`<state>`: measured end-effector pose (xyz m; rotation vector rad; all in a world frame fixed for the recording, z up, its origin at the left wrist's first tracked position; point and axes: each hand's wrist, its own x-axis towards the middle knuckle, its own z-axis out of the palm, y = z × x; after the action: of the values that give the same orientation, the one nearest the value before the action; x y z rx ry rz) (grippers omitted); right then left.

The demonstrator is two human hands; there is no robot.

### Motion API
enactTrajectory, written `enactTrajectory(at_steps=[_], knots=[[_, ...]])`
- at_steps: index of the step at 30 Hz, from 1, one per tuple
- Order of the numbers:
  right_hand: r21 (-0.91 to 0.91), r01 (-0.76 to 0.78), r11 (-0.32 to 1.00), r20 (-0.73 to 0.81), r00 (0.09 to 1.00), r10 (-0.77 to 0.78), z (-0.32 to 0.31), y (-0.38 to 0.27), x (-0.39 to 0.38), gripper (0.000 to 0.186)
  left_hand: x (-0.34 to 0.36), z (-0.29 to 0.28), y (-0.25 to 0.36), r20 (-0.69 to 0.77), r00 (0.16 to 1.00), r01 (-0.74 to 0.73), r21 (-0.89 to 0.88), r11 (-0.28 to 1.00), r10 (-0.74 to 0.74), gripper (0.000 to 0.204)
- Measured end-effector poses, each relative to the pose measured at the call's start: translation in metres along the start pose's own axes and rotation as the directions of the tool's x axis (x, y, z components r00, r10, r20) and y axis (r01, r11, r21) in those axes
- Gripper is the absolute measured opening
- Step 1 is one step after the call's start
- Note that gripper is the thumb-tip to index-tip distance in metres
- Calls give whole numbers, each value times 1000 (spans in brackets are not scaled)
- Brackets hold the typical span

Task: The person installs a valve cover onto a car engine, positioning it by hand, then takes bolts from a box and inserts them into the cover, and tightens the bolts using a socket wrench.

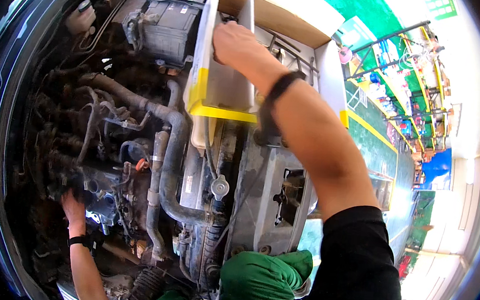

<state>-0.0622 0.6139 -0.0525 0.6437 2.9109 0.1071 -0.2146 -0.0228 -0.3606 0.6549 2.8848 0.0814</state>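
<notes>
My right hand reaches across into the near-left compartment of a white divided box edged with yellow tape. Its fingers are curled beside a small dark thing at the compartment's far end; what they grip is not clear. Down at the left, my left hand is in among the dark parts of an engine. Its fingertips are lost in shadow, next to a bright metal part.
A battery sits left of the box, and a white reservoir beyond. A thick hose and a radiator cap lie between my arms. Green cloth is near me. Dark rods fill another compartment; shelves stand far right.
</notes>
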Motion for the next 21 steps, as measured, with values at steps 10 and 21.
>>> enactTrajectory(at_steps=[10, 21], knots=[[223, 320, 921, 461, 798, -388, 28, -13, -46, 29, -4, -2, 24, -57, 998, 20, -106, 994, -27, 39], [266, 234, 935, 656, 667, -353, 12, -26, -50, 31, -12, 23, -4, -223, 975, -25, -41, 999, 15, 35]])
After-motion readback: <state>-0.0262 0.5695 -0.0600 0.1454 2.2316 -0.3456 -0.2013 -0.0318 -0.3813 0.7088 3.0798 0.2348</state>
